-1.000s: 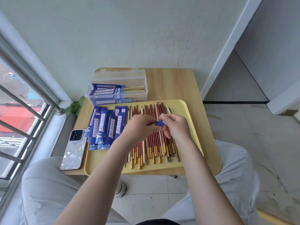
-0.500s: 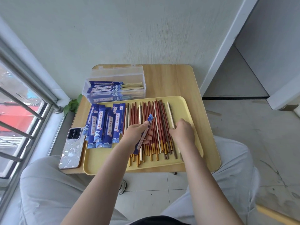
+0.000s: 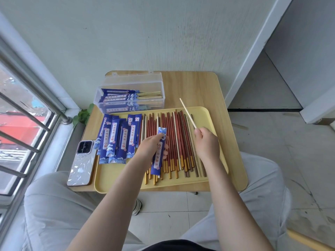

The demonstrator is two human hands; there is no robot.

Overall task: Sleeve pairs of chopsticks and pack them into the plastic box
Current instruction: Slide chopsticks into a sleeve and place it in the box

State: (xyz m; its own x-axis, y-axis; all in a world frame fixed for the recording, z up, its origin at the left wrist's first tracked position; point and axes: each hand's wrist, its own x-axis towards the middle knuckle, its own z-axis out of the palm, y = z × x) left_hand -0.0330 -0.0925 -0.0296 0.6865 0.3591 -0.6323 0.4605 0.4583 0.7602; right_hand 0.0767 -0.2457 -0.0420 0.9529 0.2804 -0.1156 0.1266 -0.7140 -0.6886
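From the head view we see our left hand (image 3: 151,148) pinching a blue sleeve (image 3: 159,151) over the loose chopsticks (image 3: 174,142). Our right hand (image 3: 205,144) grips one pale chopstick (image 3: 188,113) raised beside them. The plastic box (image 3: 130,98) sits beyond our left hand.

Both forearms are bare, no sleeves, watch or rings showing. Light grey trousers (image 3: 59,211) cover both knees at lower left and lower right. A dark garment edge (image 3: 174,246) shows at bottom centre.

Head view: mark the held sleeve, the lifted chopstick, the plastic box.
held sleeve (image 3: 159,156), head view, printed middle.
lifted chopstick (image 3: 187,112), head view, mid-shaft above the fist.
plastic box (image 3: 126,82), head view, clear back wall.
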